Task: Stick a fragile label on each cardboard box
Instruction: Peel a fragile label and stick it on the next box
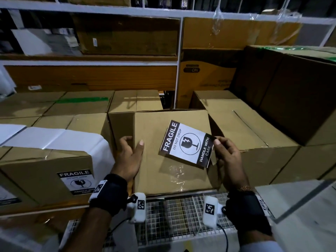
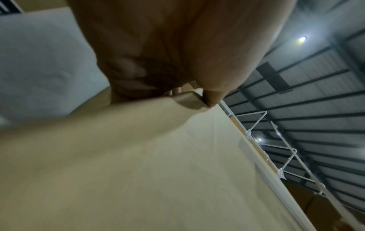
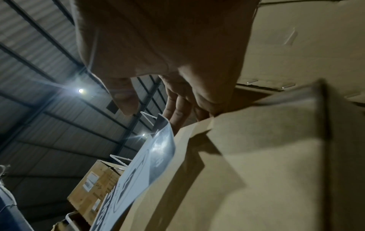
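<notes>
Fragile label (image 1: 187,144) is in my right hand (image 1: 229,161), and I hold it over the front face of the cardboard box (image 1: 169,171) in the middle. The thumb (image 1: 218,144) and the fingers behind it pinch the label at its dark end strip. From this pinch the long axis of the label runs away to the left and a little down, so the label lies tilted on the box face. The far end from my fingers looks close to the cardboard; if it already touches, I cannot tell. In the right wrist view the label (image 3: 138,175) curves away from the box wall near the fingers (image 3: 177,109).

My left hand (image 1: 129,157) holds the left vertical edge of the same box. The thumb lies on the front face and the other fingers go around the corner to the side face. The left wrist view shows this hand (image 2: 177,51) curled over the cardboard corner.

I count two fragile labels: the one in my fingers, and a second label (image 1: 77,181) already stuck on the box to the left of my left hand (image 1: 45,177).

On the held label I read "FRAGILE", "DO NOT DROP" and "HANDLE WITH CARE", around a broken glass sign in a circle. On the stuck label I read only "FRAGILE"; the smaller lines are too blurred. Beyond my fingertips a rack box (image 1: 205,77) shows the letters "ON".
</notes>
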### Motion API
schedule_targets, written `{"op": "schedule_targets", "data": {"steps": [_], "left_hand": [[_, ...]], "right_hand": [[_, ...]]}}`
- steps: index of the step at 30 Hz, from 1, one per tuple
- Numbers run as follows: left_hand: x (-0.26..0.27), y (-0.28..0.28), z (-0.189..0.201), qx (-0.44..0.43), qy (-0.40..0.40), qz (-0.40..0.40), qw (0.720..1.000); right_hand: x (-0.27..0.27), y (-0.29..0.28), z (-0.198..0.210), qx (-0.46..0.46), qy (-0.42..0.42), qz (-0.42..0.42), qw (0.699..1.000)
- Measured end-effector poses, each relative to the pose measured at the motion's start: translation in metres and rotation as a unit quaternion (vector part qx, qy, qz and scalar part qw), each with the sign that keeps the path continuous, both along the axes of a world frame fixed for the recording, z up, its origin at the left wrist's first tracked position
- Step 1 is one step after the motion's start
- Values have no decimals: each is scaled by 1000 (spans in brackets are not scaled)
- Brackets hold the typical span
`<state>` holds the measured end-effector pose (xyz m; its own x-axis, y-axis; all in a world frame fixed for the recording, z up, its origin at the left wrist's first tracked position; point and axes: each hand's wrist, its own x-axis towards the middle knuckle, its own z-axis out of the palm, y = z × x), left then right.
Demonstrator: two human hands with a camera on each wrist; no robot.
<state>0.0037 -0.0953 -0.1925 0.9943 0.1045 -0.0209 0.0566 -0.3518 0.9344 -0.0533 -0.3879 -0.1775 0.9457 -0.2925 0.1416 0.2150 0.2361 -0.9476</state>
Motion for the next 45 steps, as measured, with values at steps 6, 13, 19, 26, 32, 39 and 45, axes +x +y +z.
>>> {"op": "schedule_targets", "data": {"steps": [6, 13, 19, 26, 32, 39, 45], "left_hand": [[-4, 7, 14, -25, 40, 12, 999], [-8, 9, 10, -17, 87, -58, 994], [-8, 3, -1, 121, 38, -98, 987], [-9, -7, -11, 158, 31, -61, 985], [-9, -13, 9, 168, 49, -39, 984], [14, -4, 49, 178, -95, -33, 979], [60, -12, 51, 212, -87, -141, 963]], "right_hand": [[9, 4, 2, 1, -5, 1, 1000], [20, 7, -6, -60, 29, -101, 993], [14, 21, -6, -143, 18, -247, 958], [20, 28, -6, -198, 12, -256, 946], [24, 33, 1, -161, 47, -193, 967], [30, 50, -5, -119, 98, -184, 971], [31, 74, -4, -121, 117, -215, 962]]}}
